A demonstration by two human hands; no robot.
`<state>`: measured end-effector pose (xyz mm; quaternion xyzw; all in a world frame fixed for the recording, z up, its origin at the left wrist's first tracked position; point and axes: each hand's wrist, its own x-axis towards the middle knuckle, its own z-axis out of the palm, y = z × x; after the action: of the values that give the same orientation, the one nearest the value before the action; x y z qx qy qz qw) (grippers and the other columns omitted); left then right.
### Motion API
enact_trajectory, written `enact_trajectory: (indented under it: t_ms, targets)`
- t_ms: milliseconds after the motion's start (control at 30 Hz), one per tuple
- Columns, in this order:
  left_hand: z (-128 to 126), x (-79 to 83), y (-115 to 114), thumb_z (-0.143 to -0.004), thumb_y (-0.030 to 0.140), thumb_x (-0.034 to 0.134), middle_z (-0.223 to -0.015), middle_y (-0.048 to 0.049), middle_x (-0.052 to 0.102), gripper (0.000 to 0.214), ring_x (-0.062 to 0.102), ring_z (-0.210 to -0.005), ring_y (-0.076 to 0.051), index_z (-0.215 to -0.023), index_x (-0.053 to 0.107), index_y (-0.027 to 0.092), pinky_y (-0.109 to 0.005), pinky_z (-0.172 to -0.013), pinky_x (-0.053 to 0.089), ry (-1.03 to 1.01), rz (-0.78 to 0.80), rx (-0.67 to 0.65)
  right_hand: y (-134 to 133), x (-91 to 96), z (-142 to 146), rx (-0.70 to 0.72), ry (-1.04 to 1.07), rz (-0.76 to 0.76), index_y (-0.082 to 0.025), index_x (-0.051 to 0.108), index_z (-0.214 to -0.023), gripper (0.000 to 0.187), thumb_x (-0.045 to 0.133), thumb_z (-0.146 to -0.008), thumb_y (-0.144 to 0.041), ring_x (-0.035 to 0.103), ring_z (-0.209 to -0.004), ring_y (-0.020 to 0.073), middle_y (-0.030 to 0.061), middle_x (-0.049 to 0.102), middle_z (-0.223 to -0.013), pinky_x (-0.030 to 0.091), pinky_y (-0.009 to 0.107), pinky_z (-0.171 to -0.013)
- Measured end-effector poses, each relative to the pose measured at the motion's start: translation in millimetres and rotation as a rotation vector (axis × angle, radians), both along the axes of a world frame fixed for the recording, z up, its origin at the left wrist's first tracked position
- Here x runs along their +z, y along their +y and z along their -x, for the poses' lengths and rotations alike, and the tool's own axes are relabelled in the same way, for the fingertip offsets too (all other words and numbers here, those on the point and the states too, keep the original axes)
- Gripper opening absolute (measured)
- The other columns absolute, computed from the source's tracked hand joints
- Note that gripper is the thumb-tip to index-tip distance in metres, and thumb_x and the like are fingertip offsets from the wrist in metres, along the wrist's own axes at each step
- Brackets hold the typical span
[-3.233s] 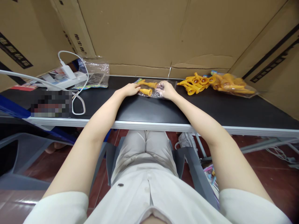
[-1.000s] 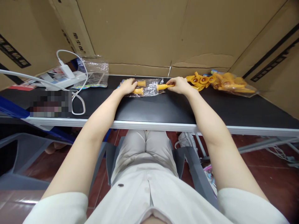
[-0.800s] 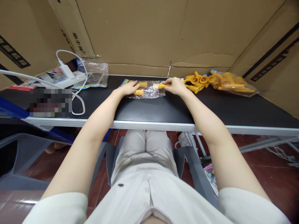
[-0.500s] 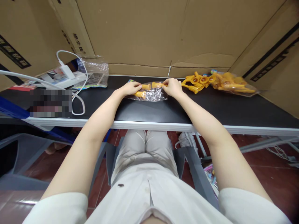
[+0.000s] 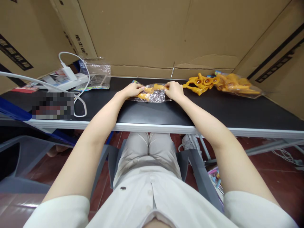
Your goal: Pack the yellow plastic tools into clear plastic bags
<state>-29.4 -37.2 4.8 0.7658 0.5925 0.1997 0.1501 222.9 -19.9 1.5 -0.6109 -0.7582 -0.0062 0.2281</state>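
A small clear plastic bag (image 5: 155,96) lies at the middle of the black table (image 5: 166,109); yellow plastic toy pieces show inside it. My left hand (image 5: 132,90) rests on the bag's left end, fingers closed on the plastic. My right hand (image 5: 174,89) is at the bag's right end, fingers pinched on a yellow toy piece (image 5: 158,86) that lies partly in the bag's mouth. To the right lies a loose pile of yellow toy pieces (image 5: 199,84).
A filled bag of yellow pieces (image 5: 236,85) sits at the back right. Empty clear bags (image 5: 96,76), a white power strip with charger (image 5: 68,76) and a looping white cable (image 5: 79,101) occupy the back left. Cardboard walls surround the table. Grey chairs stand below.
My right hand took a yellow piece from the pile on the right and carried it left into the bag's mouth. My left hand has stayed on the bag's left end.
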Motion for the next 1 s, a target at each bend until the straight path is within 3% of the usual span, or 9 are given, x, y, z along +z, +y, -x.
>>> enact_trajectory:
  t_ms: [100, 233, 400, 533, 633, 767, 900, 1000]
  targets:
    - [-2.7, -0.7, 0.7, -0.109, 0.039, 0.042, -0.162, -0.0037, 0.064, 0.054, 0.057, -0.154, -0.026, -0.152, 0.069, 0.02, -0.032, -0.131, 0.037, -0.012, -0.016, 0.029, -0.1, 2.3, -1.1, 0.001, 0.005, 0.032, -0.02, 0.082, -0.113, 0.024, 0.065, -0.097, -0.027, 0.069, -0.12, 0.0414, 0.0178, 0.078, -0.119, 0.052, 0.058, -0.108]
    - [-3.7, -3.6, 5.5, -0.113, 0.037, 0.034, -0.175, -0.015, 0.045, 0.063, 0.043, -0.165, -0.027, -0.168, 0.047, 0.009, -0.034, -0.135, 0.029, -0.089, -0.018, 0.174, 0.8, 4.8, -2.1, 0.004, 0.038, 0.081, -0.018, 0.081, -0.113, 0.025, 0.066, -0.094, -0.023, 0.071, -0.12, 0.0388, 0.0169, 0.079, -0.119, 0.056, 0.052, -0.106]
    - [1.1, -10.0, 16.3, -0.116, 0.041, 0.027, -0.173, -0.0186, 0.048, 0.063, 0.046, -0.163, -0.027, -0.163, 0.052, 0.006, -0.036, -0.134, 0.032, -0.189, -0.024, 0.205, 7.7, -1.1, -2.8, 0.153, 0.147, 0.1, -0.014, 0.08, -0.112, 0.029, 0.069, -0.085, -0.016, 0.074, -0.115, 0.0341, 0.0156, 0.08, -0.118, 0.057, 0.046, -0.108]
    - [0.6, -8.6, 17.9, -0.117, 0.037, 0.023, -0.173, -0.0189, 0.047, 0.063, 0.044, -0.164, -0.023, -0.165, 0.049, 0.005, -0.033, -0.133, 0.032, -0.25, -0.012, 0.2, 12.6, -7.1, -2.2, 0.373, 0.166, 0.079, -0.012, 0.075, -0.121, 0.037, 0.068, -0.085, -0.015, 0.067, -0.132, 0.0302, 0.0167, 0.071, -0.141, 0.05, 0.04, -0.118]
    - [-1.7, -7.3, 17.3, -0.117, 0.037, 0.024, -0.175, -0.0186, 0.044, 0.063, 0.04, -0.166, -0.022, -0.166, 0.048, 0.006, -0.032, -0.135, 0.029, -0.287, -0.012, 0.219, 12.9, -9.3, -1.9, 0.343, 0.018, 0.025, -0.009, 0.072, -0.117, 0.034, 0.063, -0.084, -0.007, 0.062, -0.138, 0.0311, 0.022, 0.066, -0.144, 0.046, 0.039, -0.121]
    - [-3.6, -8.9, 17.8, -0.118, 0.039, 0.023, -0.174, -0.0175, 0.048, 0.061, 0.048, -0.162, -0.024, -0.166, 0.048, 0.011, -0.037, -0.132, 0.036, -0.384, -0.007, 0.195, 10.0, -10.0, -2.0, 0.229, -0.064, 0.057, -0.008, 0.071, -0.117, 0.036, 0.06, -0.083, -0.009, 0.069, -0.122, 0.0363, 0.0225, 0.073, -0.129, 0.053, 0.043, -0.108]
    - [-4.0, -10.1, 16.6, -0.118, 0.038, 0.02, -0.171, -0.0159, 0.053, 0.061, 0.056, -0.155, -0.024, -0.167, 0.046, 0.012, -0.036, -0.125, 0.045, -0.48, 0.048, 0.181, 7.4, -9.5, -0.2, 0.317, 0.062, 0.096, -0.011, 0.074, -0.121, 0.046, 0.058, -0.078, -0.007, 0.072, -0.125, 0.0346, 0.015, 0.077, -0.131, 0.053, 0.042, -0.112]
    - [-3.2, -10.5, 17.1, -0.118, 0.036, 0.021, -0.17, -0.017, 0.053, 0.061, 0.055, -0.156, -0.022, -0.165, 0.048, 0.008, -0.033, -0.125, 0.045, -0.483, 0.033, 0.165, 5.9, -8.6, 1.7, 0.365, 0.076, 0.063, -0.013, 0.078, -0.114, 0.038, 0.059, -0.082, -0.011, 0.07, -0.13, 0.0349, 0.015, 0.078, -0.132, 0.053, 0.043, -0.114]
